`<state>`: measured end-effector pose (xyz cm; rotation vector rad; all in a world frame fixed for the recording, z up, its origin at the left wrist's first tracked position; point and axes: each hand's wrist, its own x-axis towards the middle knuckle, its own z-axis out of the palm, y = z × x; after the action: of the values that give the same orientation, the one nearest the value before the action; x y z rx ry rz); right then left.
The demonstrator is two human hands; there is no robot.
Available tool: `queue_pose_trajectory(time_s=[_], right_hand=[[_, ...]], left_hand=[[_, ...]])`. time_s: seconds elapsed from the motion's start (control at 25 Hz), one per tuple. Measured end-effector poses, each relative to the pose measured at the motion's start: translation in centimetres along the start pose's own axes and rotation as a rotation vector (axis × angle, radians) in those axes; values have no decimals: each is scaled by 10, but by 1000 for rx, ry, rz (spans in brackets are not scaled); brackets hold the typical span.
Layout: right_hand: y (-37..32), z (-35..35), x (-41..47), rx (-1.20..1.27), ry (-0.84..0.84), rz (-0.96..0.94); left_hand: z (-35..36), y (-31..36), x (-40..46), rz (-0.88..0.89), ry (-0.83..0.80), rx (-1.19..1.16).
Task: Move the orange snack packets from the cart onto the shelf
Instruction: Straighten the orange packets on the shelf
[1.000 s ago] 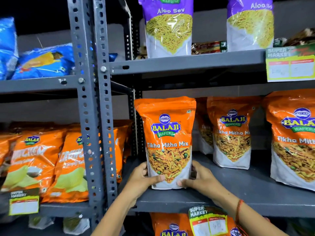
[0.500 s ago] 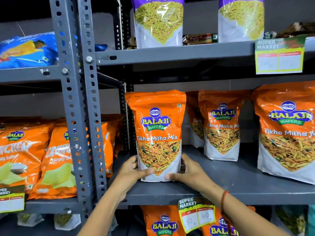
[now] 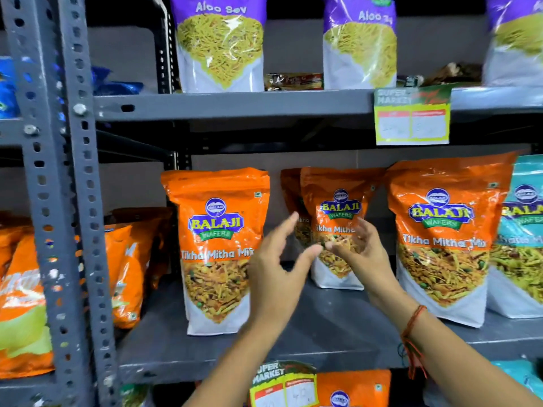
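Two bare forearms rise from the bottom of the frame toward a grey metal shelf (image 3: pixel 323 327) at centre. The left hand (image 3: pixel 276 268) hovers with fingers spread apart, holding nothing, just right of an upright orange plastic snack packet labelled Tikha Mitha Mix (image 3: pixel 219 248), which stands on the shelf at centre left. The right hand (image 3: pixel 361 251), with a red thread bracelet (image 3: pixel 412 327) at its wrist, is also spread and empty, in front of a second orange packet (image 3: pixel 338 212) standing farther back; whether it touches that packet cannot be told. A third orange packet (image 3: pixel 443 239) stands at right, beside a teal snack packet (image 3: pixel 521 236) at the frame's right edge. On the upper shelf stand purple Aloo Sev packets (image 3: pixel 220 42).
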<state>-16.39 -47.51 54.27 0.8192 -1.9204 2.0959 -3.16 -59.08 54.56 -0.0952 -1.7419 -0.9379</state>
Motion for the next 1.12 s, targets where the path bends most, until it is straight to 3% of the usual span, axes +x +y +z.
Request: queue_pose_trajectory(time_s=[0.16,0.28,0.36,0.56,0.72,1.12], right_hand=[[40,-23,20,-137,-19,121],[68,-37,30,-146,-155,345],[84,-41,43,-189,-214,390],[95,-40,56,-238,-272,426],[90,-33,52,-363,-196,294],[96,-20,47,-214,-331,232]], left_hand=[[81,-62,20,-426,-319,20],[106,-100,30,-738,-390,18],[113,-116,34,-837,-399,-25],[122,-132,34,-805,-379,-76],[114,-125,31,-765,-311,-42],[87,-122,20,-804,-167,42]])
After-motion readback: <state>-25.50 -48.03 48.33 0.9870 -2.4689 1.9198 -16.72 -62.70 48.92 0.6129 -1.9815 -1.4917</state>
